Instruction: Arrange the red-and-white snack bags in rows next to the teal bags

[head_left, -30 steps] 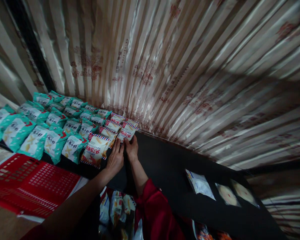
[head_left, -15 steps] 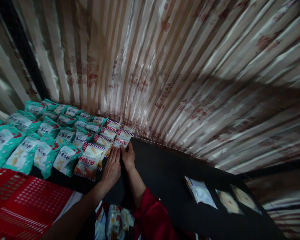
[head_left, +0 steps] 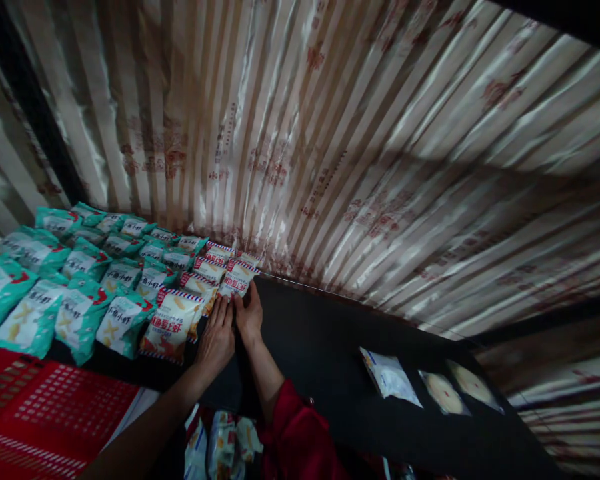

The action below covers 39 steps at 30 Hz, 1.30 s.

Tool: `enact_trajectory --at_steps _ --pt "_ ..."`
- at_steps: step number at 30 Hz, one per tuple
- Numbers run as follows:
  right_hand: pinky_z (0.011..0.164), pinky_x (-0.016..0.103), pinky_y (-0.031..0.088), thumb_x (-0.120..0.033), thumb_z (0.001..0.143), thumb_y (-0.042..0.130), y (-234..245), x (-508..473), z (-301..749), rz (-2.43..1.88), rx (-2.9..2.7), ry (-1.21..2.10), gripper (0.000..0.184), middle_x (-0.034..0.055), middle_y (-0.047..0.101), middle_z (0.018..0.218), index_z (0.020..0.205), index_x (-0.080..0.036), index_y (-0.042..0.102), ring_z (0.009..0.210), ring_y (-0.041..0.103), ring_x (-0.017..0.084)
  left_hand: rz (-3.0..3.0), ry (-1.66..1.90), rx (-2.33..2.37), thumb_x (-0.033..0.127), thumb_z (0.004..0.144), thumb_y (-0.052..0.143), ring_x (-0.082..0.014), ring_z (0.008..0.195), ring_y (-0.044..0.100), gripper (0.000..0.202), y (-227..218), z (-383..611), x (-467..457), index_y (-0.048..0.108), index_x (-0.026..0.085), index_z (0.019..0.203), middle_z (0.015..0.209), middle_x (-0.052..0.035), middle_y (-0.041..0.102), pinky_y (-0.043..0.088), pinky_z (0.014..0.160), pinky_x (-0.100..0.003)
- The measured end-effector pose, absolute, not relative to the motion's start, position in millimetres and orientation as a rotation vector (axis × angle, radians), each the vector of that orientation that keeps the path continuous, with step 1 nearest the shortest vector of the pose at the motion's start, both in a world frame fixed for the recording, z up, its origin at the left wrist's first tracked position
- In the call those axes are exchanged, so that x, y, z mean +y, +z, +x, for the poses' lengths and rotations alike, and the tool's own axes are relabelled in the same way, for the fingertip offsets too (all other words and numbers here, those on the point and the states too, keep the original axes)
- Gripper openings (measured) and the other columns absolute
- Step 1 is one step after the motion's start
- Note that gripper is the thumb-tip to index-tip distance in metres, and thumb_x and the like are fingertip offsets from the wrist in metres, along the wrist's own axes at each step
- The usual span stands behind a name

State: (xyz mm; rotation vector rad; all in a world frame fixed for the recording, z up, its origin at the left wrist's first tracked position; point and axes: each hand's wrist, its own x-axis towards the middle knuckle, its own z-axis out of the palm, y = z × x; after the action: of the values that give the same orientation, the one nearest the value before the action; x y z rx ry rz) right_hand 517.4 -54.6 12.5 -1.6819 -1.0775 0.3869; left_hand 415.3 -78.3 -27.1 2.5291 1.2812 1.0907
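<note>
On a black shelf (head_left: 320, 347) lie rows of snack packets. My left hand (head_left: 216, 339) rests flat with fingers stretched toward a red-and-white striped packet (head_left: 173, 325) at the front of its row. My right hand (head_left: 249, 313) touches the lower edge of another red-and-white packet (head_left: 237, 279) further back; its fingers curl at the packet's corner. Several teal packets (head_left: 75, 313) fill the shelf to the left. My right sleeve (head_left: 300, 443) is red.
A red plastic basket (head_left: 45, 413) sits at the lower left. More snack packets (head_left: 220, 447) show below my arms. Three pale packets (head_left: 390, 377) lie on the shelf at the right. A striped shiny curtain (head_left: 330, 147) hangs behind.
The view has shifted so the packets and both hands sit slightly lower and further left. My hands stay at the same red-and-white packets, barely moved.
</note>
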Motion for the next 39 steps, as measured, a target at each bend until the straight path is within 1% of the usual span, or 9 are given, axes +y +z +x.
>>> enact_trajectory --at_steps 3,9,12,16,21,24,27,35,39 --pt "0.103 0.038 0.040 -0.027 0.079 0.055 16.3 -53.2 517.5 -1.736 -1.077 0.423 0.057 0.0097 0.054 0.133 0.134 -0.018 0.045 0.120 0.053 0.022 2.532 1.080 1.295 0.006 0.080 0.035 -0.0294 0.141 0.013 0.060 -25.9 415.6 -78.2 0.031 0.005 0.140 0.149 -0.0183 0.028 0.033 0.110 -0.049" --pt "0.103 0.035 0.041 -0.027 0.081 0.051 13.3 -63.5 518.2 -1.723 -1.087 0.450 0.061 0.0086 0.055 0.133 0.139 -0.017 0.037 0.122 0.051 0.019 2.516 1.043 1.291 0.007 0.079 0.037 -0.0302 0.140 0.016 0.058 -26.5 415.1 -77.3 0.034 0.003 0.137 0.148 -0.0212 0.029 0.032 0.110 -0.049" --pt "0.104 0.035 0.040 -0.029 0.082 0.050 8.5 -69.9 518.1 -1.722 -1.047 0.443 0.058 0.0102 0.052 0.135 0.137 -0.015 0.039 0.123 0.050 0.020 2.492 1.050 1.302 0.009 0.079 0.038 -0.0314 0.140 0.016 0.057 -23.7 415.5 -78.2 0.036 0.004 0.136 0.150 -0.0203 0.025 0.033 0.109 -0.050" --pt "0.101 0.035 0.042 -0.030 0.082 0.048 11.6 -79.2 517.9 -1.795 -0.979 0.438 0.056 0.0155 0.052 0.134 0.133 -0.008 0.044 0.120 0.053 0.022 2.488 1.040 1.321 0.010 0.079 0.041 -0.0349 0.140 0.012 0.053 -14.1 416.5 -82.3 0.043 0.001 0.131 0.151 -0.0226 0.019 0.031 0.109 -0.051" --pt "0.094 0.033 0.047 -0.024 0.081 0.046 22.6 -98.9 516.7 -1.870 -0.943 0.401 0.046 0.0163 0.061 0.121 0.124 -0.007 0.053 0.107 0.061 0.022 2.487 1.029 1.286 0.009 0.079 0.037 -0.0321 0.140 0.018 0.048 -7.2 420.2 -95.9 0.050 0.003 0.125 0.148 -0.0208 0.029 0.032 0.109 -0.048" --pt "0.092 0.033 0.048 -0.021 0.080 0.045 25.7 -115.0 516.4 -1.882 -0.950 0.367 0.043 0.0158 0.063 0.116 0.119 -0.008 0.058 0.102 0.062 0.021 2.487 0.998 1.243 0.008 0.080 0.036 -0.0291 0.138 0.026 0.048 -7.6 424.2 -109.3 0.050 0.006 0.126 0.144 -0.0193 0.038 0.037 0.106 -0.046" --pt "0.092 0.032 0.047 -0.019 0.080 0.045 27.1 -134.2 517.8 -1.862 -0.956 0.327 0.038 0.0132 0.066 0.113 0.113 -0.011 0.061 0.102 0.062 0.020 2.512 0.917 1.171 0.010 0.080 0.036 -0.0279 0.136 0.032 0.049 -7.0 427.6 -126.1 0.049 0.006 0.127 0.140 -0.0196 0.044 0.040 0.105 -0.044" --pt "0.092 0.029 0.047 -0.016 0.082 0.038 30.4 -203.7 525.1 -1.835 -0.937 0.299 0.036 0.0096 0.067 0.106 0.107 -0.014 0.064 0.099 0.063 0.017 2.552 0.784 0.969 0.012 0.081 0.034 -0.0261 0.133 0.037 0.049 -1.0 435.4 -180.7 0.051 0.003 0.126 0.137 -0.0191 0.048 0.038 0.107 -0.042" --pt "0.095 0.030 0.046 -0.014 0.080 0.038 29.2 -236.9 540.7 -1.860 -0.987 0.199 0.037 0.0091 0.066 0.108 0.107 -0.016 0.064 0.104 0.060 0.017 2.587 0.757 0.842 0.011 0.081 0.033 -0.0256 0.132 0.038 0.050 -0.5 440.8 -206.0 0.051 0.006 0.127 0.137 -0.0178 0.048 0.040 0.105 -0.043"
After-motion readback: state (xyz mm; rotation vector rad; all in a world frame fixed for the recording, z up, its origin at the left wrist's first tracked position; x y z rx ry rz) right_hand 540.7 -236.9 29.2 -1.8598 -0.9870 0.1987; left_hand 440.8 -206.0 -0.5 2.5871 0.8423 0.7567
